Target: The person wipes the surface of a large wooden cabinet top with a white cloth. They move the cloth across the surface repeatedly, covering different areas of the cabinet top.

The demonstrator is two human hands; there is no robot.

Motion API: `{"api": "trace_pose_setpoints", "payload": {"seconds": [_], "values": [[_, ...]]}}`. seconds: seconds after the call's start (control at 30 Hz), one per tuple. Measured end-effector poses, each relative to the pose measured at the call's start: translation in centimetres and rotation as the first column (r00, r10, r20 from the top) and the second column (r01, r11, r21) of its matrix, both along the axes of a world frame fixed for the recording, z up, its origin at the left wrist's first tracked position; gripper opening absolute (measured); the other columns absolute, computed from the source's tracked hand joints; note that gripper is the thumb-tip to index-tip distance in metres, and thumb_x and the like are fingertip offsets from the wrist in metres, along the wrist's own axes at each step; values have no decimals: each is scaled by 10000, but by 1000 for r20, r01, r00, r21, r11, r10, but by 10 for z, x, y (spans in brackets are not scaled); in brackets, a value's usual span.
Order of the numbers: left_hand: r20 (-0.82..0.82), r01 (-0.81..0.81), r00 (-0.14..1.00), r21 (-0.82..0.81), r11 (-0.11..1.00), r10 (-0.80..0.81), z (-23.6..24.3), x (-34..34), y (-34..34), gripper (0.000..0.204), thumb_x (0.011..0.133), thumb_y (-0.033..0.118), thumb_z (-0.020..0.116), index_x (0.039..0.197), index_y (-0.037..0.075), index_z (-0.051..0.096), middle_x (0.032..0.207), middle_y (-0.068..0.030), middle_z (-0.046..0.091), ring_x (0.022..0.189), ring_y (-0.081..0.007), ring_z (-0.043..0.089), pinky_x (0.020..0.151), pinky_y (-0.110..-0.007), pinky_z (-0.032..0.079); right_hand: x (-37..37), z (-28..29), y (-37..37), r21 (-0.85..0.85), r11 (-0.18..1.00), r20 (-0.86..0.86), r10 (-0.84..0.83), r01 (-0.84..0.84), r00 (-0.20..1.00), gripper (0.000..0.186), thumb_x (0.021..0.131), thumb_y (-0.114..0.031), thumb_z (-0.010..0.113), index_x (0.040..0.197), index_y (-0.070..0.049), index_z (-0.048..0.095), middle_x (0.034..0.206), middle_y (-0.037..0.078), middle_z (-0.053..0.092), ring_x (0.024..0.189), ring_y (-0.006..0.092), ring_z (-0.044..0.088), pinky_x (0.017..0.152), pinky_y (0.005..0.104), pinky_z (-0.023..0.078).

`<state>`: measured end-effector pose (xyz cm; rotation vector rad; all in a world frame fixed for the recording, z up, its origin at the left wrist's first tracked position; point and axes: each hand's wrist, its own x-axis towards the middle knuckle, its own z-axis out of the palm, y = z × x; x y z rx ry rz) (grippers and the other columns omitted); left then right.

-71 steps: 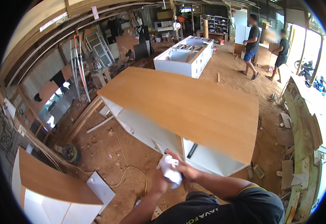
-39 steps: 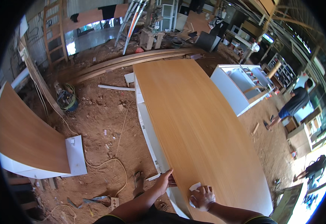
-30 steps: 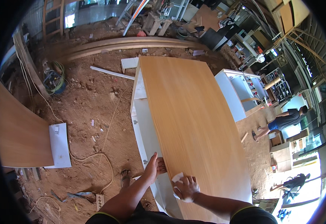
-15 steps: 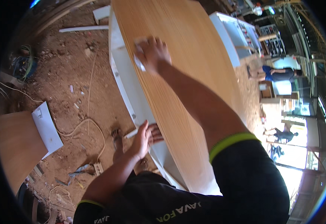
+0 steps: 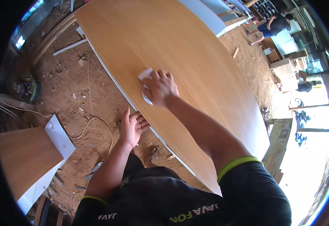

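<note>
A large wood-grain panel with a pale edge lies flat before me. My right hand is closed over a crumpled white cloth and presses it against the panel's top surface, fairly near its left edge. Bits of the cloth stick out on the left side of the hand. Lower down, my left hand is at the panel's left edge, palm turned up, thumb and fingers stretched out. Its fingertips meet the edge; whether they bear any weight I cannot tell.
A second brown board with a white end piece stands at lower left. A pale cable loops over the dirt floor, near a dark coil. White cabinets stand beyond the panel. Another person stands at upper right.
My view has shifted, so the panel lies more slanted. The right hand with the cloth is lower in the picture and nearer to me. The left hand stays by the edge.
</note>
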<state>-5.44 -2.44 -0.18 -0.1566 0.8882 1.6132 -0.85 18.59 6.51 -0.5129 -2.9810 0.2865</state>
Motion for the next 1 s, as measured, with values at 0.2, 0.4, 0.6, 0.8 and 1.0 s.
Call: {"api": "trace_pose_setpoints", "payload": {"seconds": [0.2, 0.4, 0.6, 0.8, 1.0], "values": [[-283, 15, 958, -76, 997, -36, 4, 49, 11, 450, 1024, 400, 720, 1314, 65, 647, 1174, -54, 726, 1048, -192, 697, 944, -423, 560, 218, 6, -64, 14, 986, -16, -166, 166, 986, 288, 975, -392, 649, 1171, -211, 758, 1277, 129, 639, 1253, 347, 552, 1073, 539, 413], [-547, -18, 831, -208, 978, -101, 6, 82, 20, 502, 972, 305, 809, 1326, -13, 648, 1252, -115, 721, 1110, -208, 694, 872, -384, 589, 422, 4, -129, 8, 909, 179, -411, 417, 894, 299, 961, -412, 656, 1160, -225, 777, 1253, 118, 645, 1233, 352, 556, 1067, 558, 403], [-622, -15, 775, -191, 981, -110, -4, 71, 23, 473, 944, 232, 833, 1311, -18, 672, 1240, -117, 736, 1145, -196, 686, 944, -358, 560, 589, 14, -153, 19, 864, 145, -500, 503, 854, 316, 870, -401, 708, 1070, -169, 787, 1166, 162, 649, 1113, 403, 569, 969, 584, 433], [-688, -174, 725, -168, 970, 11, -5, 20, 34, 449, 922, 218, 839, 1284, -4, 693, 1201, -91, 750, 1107, -200, 708, 977, -354, 548, 492, 10, -122, 35, 937, 224, -346, 347, 911, 258, 885, -411, 703, 1065, -244, 783, 1182, 119, 673, 1138, 393, 589, 1002, 591, 435], [-528, -201, 844, -143, 969, 97, -15, -52, 43, 469, 931, 236, 839, 1303, -2, 681, 1206, -103, 743, 1079, -202, 725, 908, -354, 585, 273, 1, -57, 10, 997, 23, -80, 80, 997, 273, 910, -391, 706, 1109, -211, 756, 1164, 94, 677, 1152, 353, 592, 992, 549, 445]]}}
